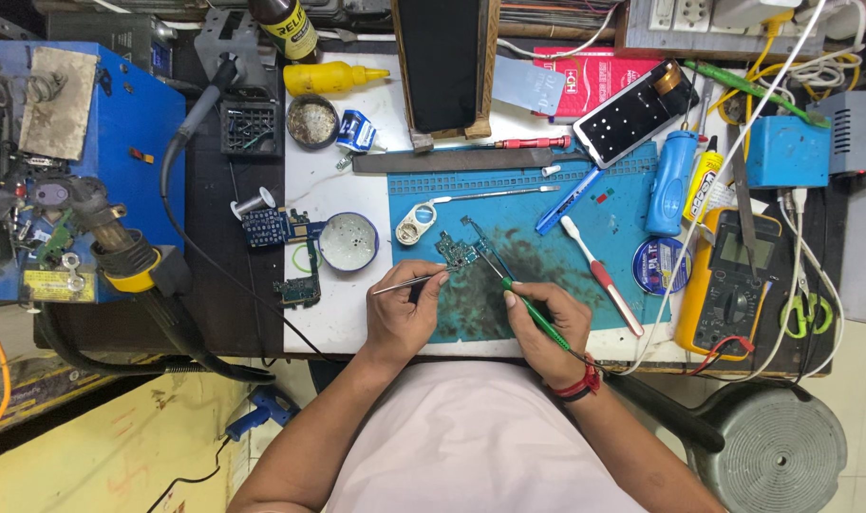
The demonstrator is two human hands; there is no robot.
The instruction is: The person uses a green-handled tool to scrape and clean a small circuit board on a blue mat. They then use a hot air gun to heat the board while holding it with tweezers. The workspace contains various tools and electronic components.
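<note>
Your left hand [402,318] pinches tweezers [409,281], tips aimed right at the small circuit board [457,252] on the blue mat [623,214]. Your right hand [547,328] grips the green-handled soldering iron [528,309], slanting up-left to the board. The board lies just above both hands, about equally near.

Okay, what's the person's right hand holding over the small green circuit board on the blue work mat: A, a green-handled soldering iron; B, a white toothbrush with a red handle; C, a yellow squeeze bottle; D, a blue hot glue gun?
A: the right hand grips a green-handled soldering iron, tip at the small green circuit board.
</note>
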